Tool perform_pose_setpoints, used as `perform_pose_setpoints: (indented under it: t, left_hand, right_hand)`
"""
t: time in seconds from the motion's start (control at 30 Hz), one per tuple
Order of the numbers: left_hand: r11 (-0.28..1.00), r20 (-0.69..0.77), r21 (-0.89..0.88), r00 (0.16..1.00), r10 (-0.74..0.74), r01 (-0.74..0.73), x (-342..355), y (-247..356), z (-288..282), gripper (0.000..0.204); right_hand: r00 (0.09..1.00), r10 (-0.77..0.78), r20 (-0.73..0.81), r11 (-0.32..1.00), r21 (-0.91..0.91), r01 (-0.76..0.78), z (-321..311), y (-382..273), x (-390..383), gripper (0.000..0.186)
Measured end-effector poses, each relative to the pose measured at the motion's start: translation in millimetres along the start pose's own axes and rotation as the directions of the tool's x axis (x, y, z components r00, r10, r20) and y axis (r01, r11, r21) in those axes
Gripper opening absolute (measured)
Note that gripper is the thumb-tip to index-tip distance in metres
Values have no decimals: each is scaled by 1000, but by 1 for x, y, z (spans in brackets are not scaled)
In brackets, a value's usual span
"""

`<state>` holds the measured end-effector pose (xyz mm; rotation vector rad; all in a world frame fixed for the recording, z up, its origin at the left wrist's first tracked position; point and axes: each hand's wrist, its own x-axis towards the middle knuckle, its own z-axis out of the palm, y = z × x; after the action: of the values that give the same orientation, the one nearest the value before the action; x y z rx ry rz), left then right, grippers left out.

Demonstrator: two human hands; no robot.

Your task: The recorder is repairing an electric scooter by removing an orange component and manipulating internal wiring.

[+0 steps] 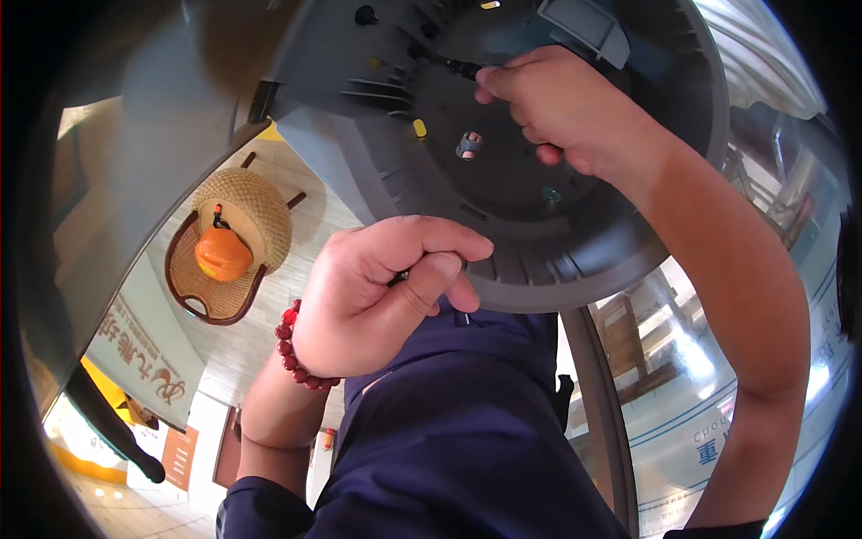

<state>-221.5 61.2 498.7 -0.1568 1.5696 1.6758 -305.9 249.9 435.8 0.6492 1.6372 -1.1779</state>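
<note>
My right hand (561,108) is closed, thumb and forefinger pinching the end of a slim black tool (462,68) that resembles a screwdriver. The tool's shaft points left, toward a dark hole in a large round grey plastic housing (575,292). Nearer to me, my left hand (377,292) has its fingers curled, with a small dark thing (400,278) partly showing between them; its kind is hidden. Inside the housing lie a small grey fitting (469,145), a yellow piece (419,128) and a green piece (551,193). A pale rectangular panel (584,25) sits at its far right.
A wicker chair (238,202) with an orange hard hat (223,253) on it stands on the floor to the left. Large dark panels (117,180) rise at the left. Glass with printed lettering (709,431) is on the right.
</note>
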Motion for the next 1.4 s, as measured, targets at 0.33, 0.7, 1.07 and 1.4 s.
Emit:
perform_pose_setpoints:
  t: [0.33, 0.7, 1.07, 1.4]
  left_hand:
    - [1000, -2, -4, 1000, -23, 23, 0, 0, -1, 20]
    - [999, -29, -11, 999, -37, 37, 0, 0, 2, 20]
    - [999, -36, -30, 999, -17, 16, 1, 0, 3, 21]
    - [998, -59, -35, 996, -62, 60, 0, 8, 5, 22]
  right_hand:
    - [993, -105, -55, 960, -267, 86, 3, -4, 1, 38]
    - [946, -306, -104, 833, -511, 213, 6, 3, 3, 36]
    - [804, -583, -117, 534, -801, 270, 17, 11, 0, 30]
    - [705, -697, 133, 51, -971, 233, 17, 14, -4, 18]
